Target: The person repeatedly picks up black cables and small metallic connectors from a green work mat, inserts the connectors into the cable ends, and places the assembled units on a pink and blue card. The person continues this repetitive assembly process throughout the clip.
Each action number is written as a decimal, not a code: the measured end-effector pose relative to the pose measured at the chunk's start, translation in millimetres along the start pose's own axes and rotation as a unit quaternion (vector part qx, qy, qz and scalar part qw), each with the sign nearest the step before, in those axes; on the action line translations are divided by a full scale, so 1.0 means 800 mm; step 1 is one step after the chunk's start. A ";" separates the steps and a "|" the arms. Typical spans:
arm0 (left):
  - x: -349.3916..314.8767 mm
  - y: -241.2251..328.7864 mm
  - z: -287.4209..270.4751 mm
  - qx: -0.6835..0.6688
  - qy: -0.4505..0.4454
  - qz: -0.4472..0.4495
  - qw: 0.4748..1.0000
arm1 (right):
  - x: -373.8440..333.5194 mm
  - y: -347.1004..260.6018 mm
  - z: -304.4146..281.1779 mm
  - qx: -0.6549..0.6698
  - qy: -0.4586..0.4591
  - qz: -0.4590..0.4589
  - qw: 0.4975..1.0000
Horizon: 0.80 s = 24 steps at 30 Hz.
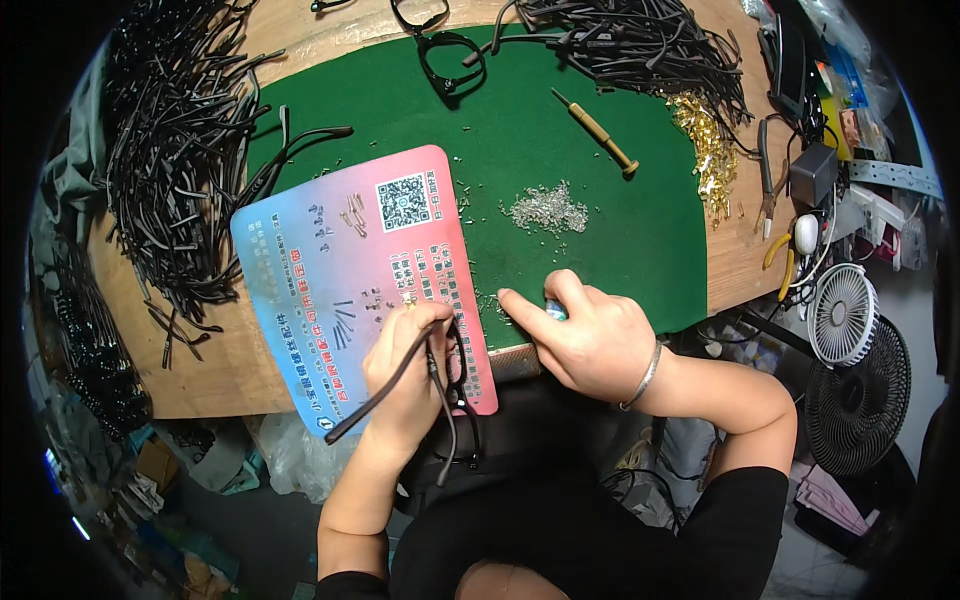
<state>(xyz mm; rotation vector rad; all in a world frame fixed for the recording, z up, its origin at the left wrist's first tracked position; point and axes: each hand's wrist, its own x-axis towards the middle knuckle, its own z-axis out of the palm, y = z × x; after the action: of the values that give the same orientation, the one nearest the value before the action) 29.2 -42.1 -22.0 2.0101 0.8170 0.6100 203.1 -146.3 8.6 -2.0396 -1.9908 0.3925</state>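
The left hand (405, 365) grips black glasses (440, 385) over a pink-blue card (340, 270). The right hand (585, 335), closed on a small tool (556, 311), rests on the green mat (600, 220) near tiny screws (547, 210), a screwdriver (598, 133) and piled black temple arms (180, 150).

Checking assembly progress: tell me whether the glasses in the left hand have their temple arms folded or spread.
Spread: from the left hand, the black glasses show arms splaying apart.

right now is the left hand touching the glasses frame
Touching: the head view shows the left hand closed around the black glasses frame, fingers wrapped over it.
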 end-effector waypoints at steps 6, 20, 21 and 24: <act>-0.002 -0.001 0.004 -0.008 -0.002 -0.007 1.000 | -0.001 0.001 0.004 0.006 0.021 -0.006 1.000; 0.026 0.013 -0.023 -0.082 -0.145 -0.166 0.972 | 0.008 0.007 -0.012 0.195 -0.110 -0.009 0.974; 0.034 0.017 -0.027 -0.077 -0.171 -0.161 0.969 | 0.011 0.002 -0.017 0.226 -0.132 -0.002 0.965; 0.029 0.014 -0.025 -0.089 -0.165 -0.176 0.966 | 0.017 -0.001 -0.002 0.227 -0.123 0.003 0.966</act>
<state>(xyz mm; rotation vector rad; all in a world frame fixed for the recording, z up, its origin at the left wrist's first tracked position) 34.7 -18.5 0.4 1.6875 0.8518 0.1326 203.1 -132.6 10.2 -1.7719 -1.8040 1.0417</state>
